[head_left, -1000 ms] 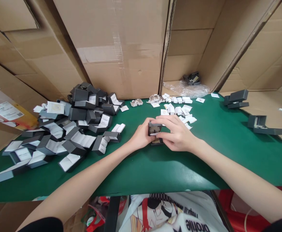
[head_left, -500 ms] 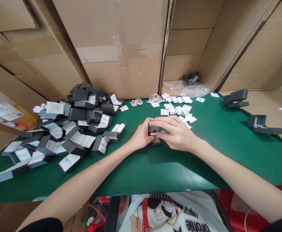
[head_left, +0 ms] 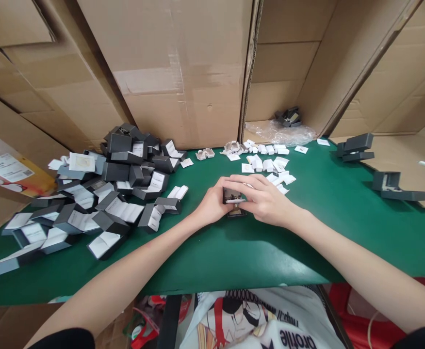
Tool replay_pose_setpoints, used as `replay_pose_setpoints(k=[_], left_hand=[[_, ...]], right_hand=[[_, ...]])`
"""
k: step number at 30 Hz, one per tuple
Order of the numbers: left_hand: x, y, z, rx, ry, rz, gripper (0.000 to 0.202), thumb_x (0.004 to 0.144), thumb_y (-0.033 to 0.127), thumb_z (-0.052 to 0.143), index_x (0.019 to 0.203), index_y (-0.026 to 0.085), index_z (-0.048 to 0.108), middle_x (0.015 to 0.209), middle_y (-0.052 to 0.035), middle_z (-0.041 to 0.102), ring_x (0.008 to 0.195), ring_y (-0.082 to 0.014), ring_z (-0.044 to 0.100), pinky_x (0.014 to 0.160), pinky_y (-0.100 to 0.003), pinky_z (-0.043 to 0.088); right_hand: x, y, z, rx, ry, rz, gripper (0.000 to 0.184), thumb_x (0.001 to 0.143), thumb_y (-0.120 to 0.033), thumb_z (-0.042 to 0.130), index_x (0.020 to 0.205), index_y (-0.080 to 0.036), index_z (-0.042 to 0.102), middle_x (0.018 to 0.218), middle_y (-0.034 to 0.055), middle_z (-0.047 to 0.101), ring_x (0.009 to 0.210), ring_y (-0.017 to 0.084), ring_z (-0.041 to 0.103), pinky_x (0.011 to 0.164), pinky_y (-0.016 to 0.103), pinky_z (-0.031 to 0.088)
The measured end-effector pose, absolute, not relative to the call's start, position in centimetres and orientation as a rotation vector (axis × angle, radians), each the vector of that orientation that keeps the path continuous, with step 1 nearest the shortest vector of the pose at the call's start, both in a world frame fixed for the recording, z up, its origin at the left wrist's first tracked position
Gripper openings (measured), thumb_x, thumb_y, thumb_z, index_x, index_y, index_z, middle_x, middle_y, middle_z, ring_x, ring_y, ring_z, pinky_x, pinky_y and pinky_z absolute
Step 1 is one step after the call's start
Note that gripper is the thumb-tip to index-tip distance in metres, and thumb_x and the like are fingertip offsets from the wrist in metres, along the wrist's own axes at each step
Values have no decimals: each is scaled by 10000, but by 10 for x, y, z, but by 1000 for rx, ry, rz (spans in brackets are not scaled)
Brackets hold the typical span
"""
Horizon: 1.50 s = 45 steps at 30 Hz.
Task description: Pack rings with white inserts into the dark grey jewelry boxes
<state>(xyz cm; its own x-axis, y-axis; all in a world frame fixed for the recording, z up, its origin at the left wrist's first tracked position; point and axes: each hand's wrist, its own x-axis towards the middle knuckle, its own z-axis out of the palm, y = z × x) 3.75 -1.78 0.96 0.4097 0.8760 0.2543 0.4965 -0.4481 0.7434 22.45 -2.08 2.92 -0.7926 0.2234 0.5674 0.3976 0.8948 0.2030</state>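
Note:
Between my hands, over the middle of the green table, is a small dark hinged box with its lid up. My left hand is closed round its left side. My right hand reaches over from the right, its fingers at the box's open part and gripping a pale-edged insert with dark marks. Fingers hide much of the box and insert. Behind my hands lie several small white pads and cards. To the left is a heap of open dark boxes with white linings.
Tall cardboard panels wall off the back of the green table. On the right, two open dark boxes stand near a cardboard sheet. Clear plastic wrap lies at the back, and a printed cylinder is far left.
The right fingers have shifted slightly over the insert, and it looks tilted a little differently. My left hand stays at the box.

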Motion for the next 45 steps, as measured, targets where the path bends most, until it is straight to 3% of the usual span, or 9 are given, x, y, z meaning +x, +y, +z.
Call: replay_pose_setpoints(k=[5,10,15,23,34,45], left_hand=[[37,-17,6,2083,1228,816,419,721,163,572,1108,185,410,836,1,570,697,-164,573,560,-250,425],[37,-18,6,2098,1232,829,494,724,159,566,1178,192,376,844,5,561,663,-146,546,543,-237,399],[36,-17,3,2110,1265,812,389,714,159,564,1073,171,416,754,16,556,618,-150,542,521,-239,382],[39,-19,8,2106,1192,851,465,732,135,543,1169,204,400,1010,-24,604,838,-191,600,680,-281,464],[38,-18,10,2060,1174,802,245,726,154,542,952,194,456,786,15,548,679,-151,526,602,-250,412],[22,-12,26,1821,936,662,402,689,302,689,1031,169,523,890,-15,556,729,-132,517,647,-240,433]], right_hand=[[225,-18,28,-551,-2435,-472,285,895,-87,430,739,-181,649,1354,57,511,1258,231,428,920,413,390],[222,-20,28,-621,-2390,-494,299,891,-62,411,731,-177,636,1328,58,537,1239,238,447,909,412,383],[220,-23,27,-531,-2411,-517,271,890,-77,429,782,-187,652,1329,53,536,1252,220,435,930,399,386],[217,-19,19,-715,-2419,-531,256,879,-78,427,837,-166,664,1385,96,471,1279,252,401,959,420,387],[210,-27,11,-993,-2364,-260,204,869,-155,464,891,-157,667,1355,125,487,1280,284,389,962,454,407],[213,-23,7,-978,-2286,-1,226,860,-169,500,994,-215,676,1186,103,587,1103,273,498,808,447,478]])
